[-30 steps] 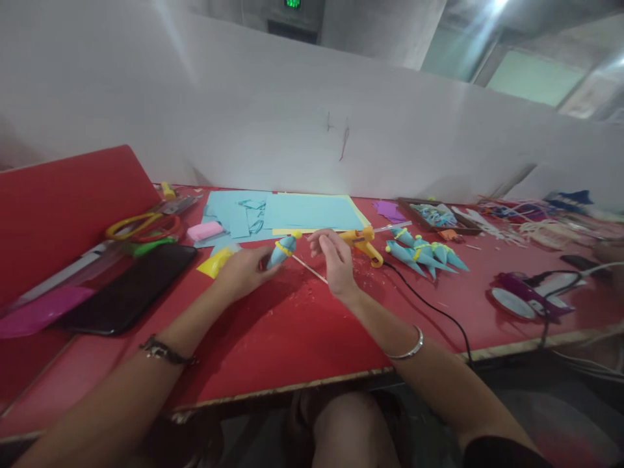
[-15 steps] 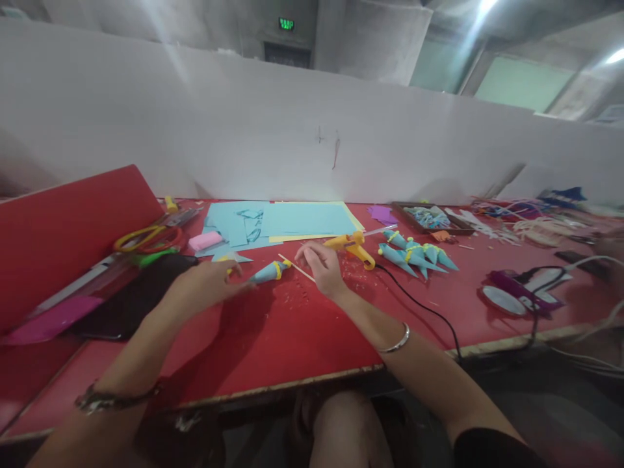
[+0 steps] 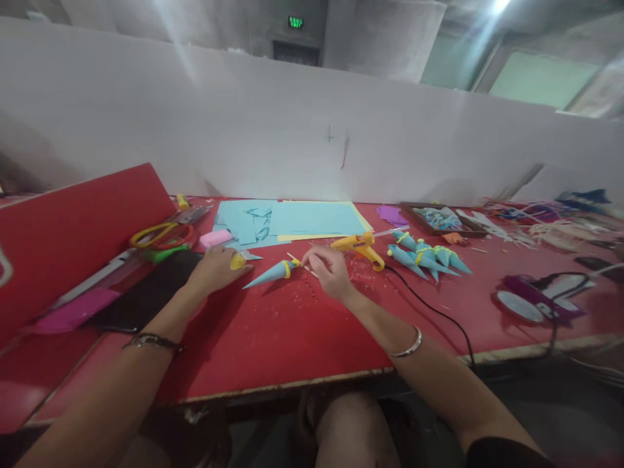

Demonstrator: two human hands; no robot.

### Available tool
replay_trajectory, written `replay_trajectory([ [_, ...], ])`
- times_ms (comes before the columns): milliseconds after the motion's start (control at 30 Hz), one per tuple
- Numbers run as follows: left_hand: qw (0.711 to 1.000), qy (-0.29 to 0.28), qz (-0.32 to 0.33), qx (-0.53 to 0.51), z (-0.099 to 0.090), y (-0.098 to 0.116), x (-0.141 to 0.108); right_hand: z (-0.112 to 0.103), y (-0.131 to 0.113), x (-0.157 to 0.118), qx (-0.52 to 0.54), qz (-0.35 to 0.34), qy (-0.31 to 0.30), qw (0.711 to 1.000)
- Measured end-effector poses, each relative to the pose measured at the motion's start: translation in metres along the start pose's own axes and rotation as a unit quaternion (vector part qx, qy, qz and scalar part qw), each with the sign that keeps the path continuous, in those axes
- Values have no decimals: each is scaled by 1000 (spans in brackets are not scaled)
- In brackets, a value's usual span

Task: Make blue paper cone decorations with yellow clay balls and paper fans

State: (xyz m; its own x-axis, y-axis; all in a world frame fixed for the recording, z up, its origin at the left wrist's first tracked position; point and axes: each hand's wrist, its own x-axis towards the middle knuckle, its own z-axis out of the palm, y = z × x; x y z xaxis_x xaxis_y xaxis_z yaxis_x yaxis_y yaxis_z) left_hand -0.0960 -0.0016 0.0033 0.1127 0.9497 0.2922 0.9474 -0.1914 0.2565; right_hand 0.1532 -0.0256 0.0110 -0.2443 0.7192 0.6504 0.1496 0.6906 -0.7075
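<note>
Our blue paper cone [image 3: 270, 275] lies between our hands, our right hand [image 3: 330, 272] pinching its yellow tip, our left hand [image 3: 214, 268] gripping a yellow piece [image 3: 238, 261].

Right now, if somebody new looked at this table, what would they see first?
Probably the bright red table, with big light-blue paper sheets at its back, by the white wall. Then the yellow glue gun right of the middle, beside a bunch of blue paper cones with yellow trim. One more cone lies between the two hands.
</note>
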Motion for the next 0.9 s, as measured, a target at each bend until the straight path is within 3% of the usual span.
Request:
replay_trajectory([
  [200,999,30,15,-26,1,25,5,2,0,-1,-26,-23,-9,999],
  [333,995,47,74,-50,-1,54,5,7,-2,-1,-20,-43,15,999],
  [433,988,96,113,-33,-4,68,2,10,-5,-2,-22,-75,11,997],
  [567,979,113,164,-28,-5,73,-5,15,-8,-4,-42,-90,-22,995],
  [767,966,83,241,44,-2,74,-10,16,-7,-5,-42,-59,-31,997],
  [900,955,105,270,69,-1,71,-10,16,-3,-4,-38,-59,-50,996],
])
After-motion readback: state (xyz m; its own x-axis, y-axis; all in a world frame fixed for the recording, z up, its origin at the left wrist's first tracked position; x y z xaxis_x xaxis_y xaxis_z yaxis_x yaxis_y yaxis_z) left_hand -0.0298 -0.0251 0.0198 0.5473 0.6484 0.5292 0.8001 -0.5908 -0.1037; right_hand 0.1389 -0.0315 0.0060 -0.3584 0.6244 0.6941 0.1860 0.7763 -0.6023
